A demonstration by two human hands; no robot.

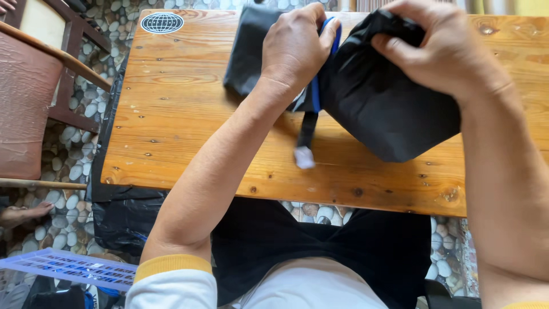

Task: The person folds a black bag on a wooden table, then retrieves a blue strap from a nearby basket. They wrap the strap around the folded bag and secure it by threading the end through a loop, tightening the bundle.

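Black fabric bag [389, 109] lies on the wooden table [183, 109], toward two o'clock from my lap. My left hand [297, 48] grips its blue strap [315, 94] at twelve o'clock; my right hand [440, 51] pinches the bunched cloth at one o'clock. A dark strap with a pale tag [304, 156] trails toward me. A black plastic bag [123, 214] hangs at nine o'clock.

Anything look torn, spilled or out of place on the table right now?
Nothing stands out. The left hand and right hand both grip bunched black fabric with a blue trim on the wooden table. A black strap with a pale tag trails loose, but no tear or spill shows.
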